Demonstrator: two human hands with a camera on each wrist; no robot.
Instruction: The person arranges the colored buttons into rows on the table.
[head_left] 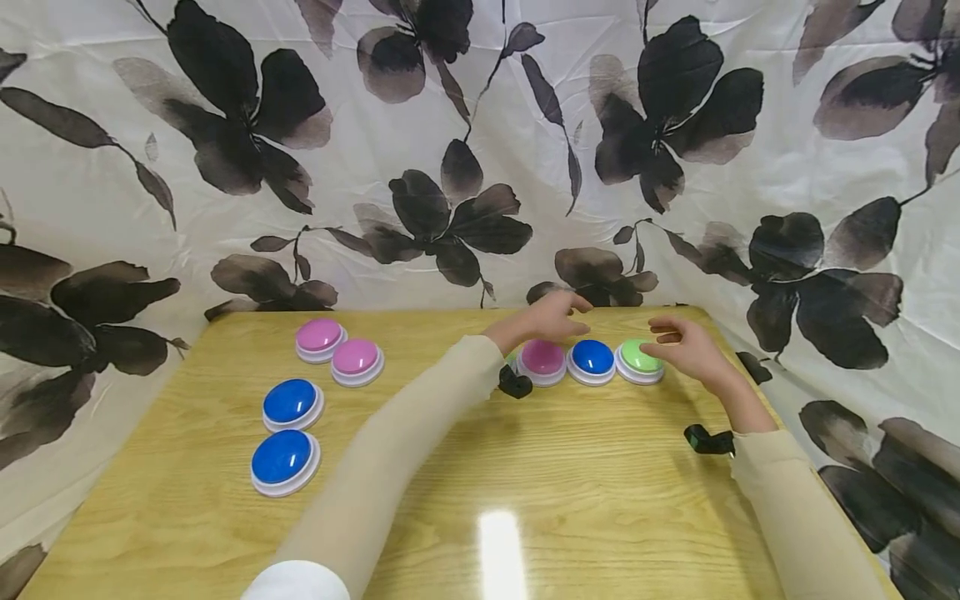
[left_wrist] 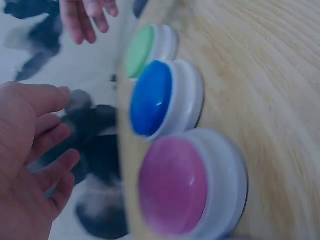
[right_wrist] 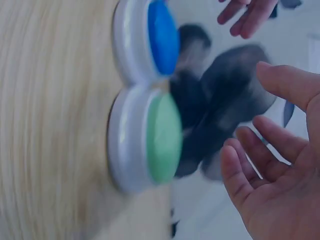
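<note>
A row of round push buttons on white bases stands at the back right of the table. In it are a pink button, a blue button and a light green button. Left of the pink one, a bit of green shows, mostly hidden by the left wrist. My left hand hovers over the pink button, fingers relaxed and holding nothing. Above the green button hangs my right hand, fingers loosely bent, with nothing in it. The right wrist view shows a gap between that hand and the green button.
On the table's left side are two pink buttons at the back and two blue buttons nearer the front. The wooden table ends against a floral cloth. Black wrist cameras sit on both wrists.
</note>
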